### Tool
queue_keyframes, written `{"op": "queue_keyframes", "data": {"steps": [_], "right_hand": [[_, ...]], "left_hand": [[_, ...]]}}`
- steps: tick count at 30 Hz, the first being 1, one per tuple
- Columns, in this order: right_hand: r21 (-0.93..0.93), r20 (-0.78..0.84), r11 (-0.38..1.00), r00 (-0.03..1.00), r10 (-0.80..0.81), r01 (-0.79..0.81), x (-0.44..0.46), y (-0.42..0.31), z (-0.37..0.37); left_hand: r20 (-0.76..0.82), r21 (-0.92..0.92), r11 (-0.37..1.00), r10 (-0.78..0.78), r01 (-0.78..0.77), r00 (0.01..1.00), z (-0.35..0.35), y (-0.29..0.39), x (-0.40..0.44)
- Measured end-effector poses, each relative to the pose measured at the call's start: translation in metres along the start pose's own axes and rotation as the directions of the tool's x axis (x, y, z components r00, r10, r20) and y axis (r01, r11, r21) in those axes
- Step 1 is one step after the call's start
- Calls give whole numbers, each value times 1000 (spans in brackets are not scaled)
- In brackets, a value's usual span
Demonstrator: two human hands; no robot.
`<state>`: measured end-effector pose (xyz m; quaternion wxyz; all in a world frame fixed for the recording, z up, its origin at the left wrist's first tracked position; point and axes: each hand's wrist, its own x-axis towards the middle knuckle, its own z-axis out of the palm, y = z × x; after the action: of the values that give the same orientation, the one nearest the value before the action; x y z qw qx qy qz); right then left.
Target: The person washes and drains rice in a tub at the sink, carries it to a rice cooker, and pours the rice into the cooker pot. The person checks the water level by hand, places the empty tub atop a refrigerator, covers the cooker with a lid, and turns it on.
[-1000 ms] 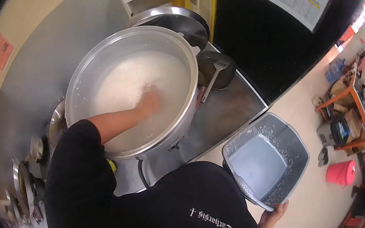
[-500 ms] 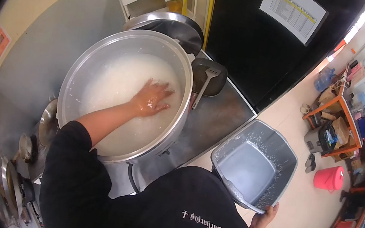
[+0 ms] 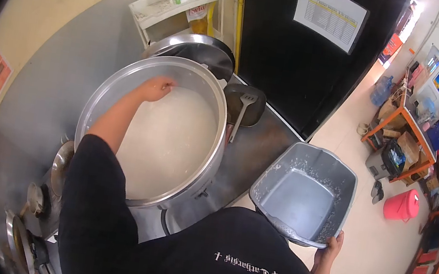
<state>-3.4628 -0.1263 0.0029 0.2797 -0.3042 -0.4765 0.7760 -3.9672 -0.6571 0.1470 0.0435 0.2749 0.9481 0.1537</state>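
Note:
A large metal pot (image 3: 216, 153) holds cloudy whitish liquid (image 3: 174, 142). My left hand (image 3: 156, 89) is inside it, over the far left part of the liquid, close to the inner wall. Its fingers look curled in and are slightly blurred; whether they hold anything is hidden. At right, my right hand (image 3: 332, 245) grips the lower right rim of a grey plastic basin (image 3: 301, 196). White rice-like grains cling to the basin's inner walls, and its flat bottom shows.
Beyond the pot lean a round metal lid (image 3: 203, 50) and a white shelf (image 3: 153, 7) with tubs. A slotted spatula (image 3: 242, 118) lies across a dark square pan (image 3: 254, 108). A pink bucket (image 3: 401, 206) stands on the floor; cookware (image 3: 20, 238) is at lower left.
My left hand has moved from the right part of the liquid toward the pot's far left, and its spread fingers have curled. My right hand still holds the basin.

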Motion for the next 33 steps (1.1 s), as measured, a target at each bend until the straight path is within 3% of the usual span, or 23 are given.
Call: {"op": "queue_keyframes", "data": {"steps": [4, 6, 8, 11, 13, 14, 16, 17, 19, 21, 22, 24, 25, 27, 28, 30, 33], "right_hand": [[-12, -14, 1000, 1000, -15, 15, -1, -3, 8], [-7, -28, 1000, 999, -29, 28, -7, -4, 12], [-2, -61, 999, 997, -48, 48, -9, 0, 9], [31, -100, 997, 993, -62, 66, -12, 5, 7], [39, -106, 998, 993, -44, 48, -10, 10, 1], [42, -107, 998, 994, -33, 37, -9, 13, -2], [48, -105, 999, 994, 3, 2, -11, 12, -7], [52, -97, 998, 995, 29, -24, -9, 12, -7], [35, -89, 999, 996, 19, -16, -12, 6, 4], [27, -76, 1000, 997, -12, 14, -7, 5, 1], [32, -49, 999, 999, -14, 16, -3, 11, -4], [-32, 70, 999, 997, 11, -8, 5, 12, -10], [-14, -17, 1000, 1000, -8, 7, 7, 18, -24], [8, 9, 1000, 1000, 19, -19, 8, 8, -18], [12, 21, 1000, 999, 25, -26, 6, 4, -14], [-7, 23, 999, 998, 54, -54, 15, 1, -18], [-6, 19, 998, 998, 68, -68, 17, 3, -12]], "left_hand": [[-45, -20, 990, 140, -141, 989, 8, -26, 40], [128, 159, 987, 3, -24, 992, 13, -61, 56], [113, 212, 973, -112, 86, 987, 19, -78, 40], [86, 280, 952, -154, 124, 984, 45, -134, 17], [-143, 267, 963, -1, 39, 990, 54, -153, 1], [-135, 269, 962, -6, 42, 991, 48, -156, -2], [107, 23, 931, -365, 365, 925, 20, -130, -19], [106, 20, 924, -383, 383, 918, 18, -131, -19], [218, 61, 945, -328, 323, 919, 3, -142, -30], [13, 261, 952, -168, 159, 986, 15, -127, -56], [87, 242, 965, -123, 99, 989, 5, -106, -73], [243, 294, 933, -284, 208, 928, -27, -74, -96], [268, 273, 935, -301, 228, 915, -30, -88, -110], [275, 484, 857, -340, 176, 899, -54, -115, -126], [286, 486, 857, -344, 174, 894, -63, -106, -139], [253, 247, 957, -218, 155, 943, -75, -82, -172], [273, 300, 946, -208, 122, 939, -51, -79, -218]]}}
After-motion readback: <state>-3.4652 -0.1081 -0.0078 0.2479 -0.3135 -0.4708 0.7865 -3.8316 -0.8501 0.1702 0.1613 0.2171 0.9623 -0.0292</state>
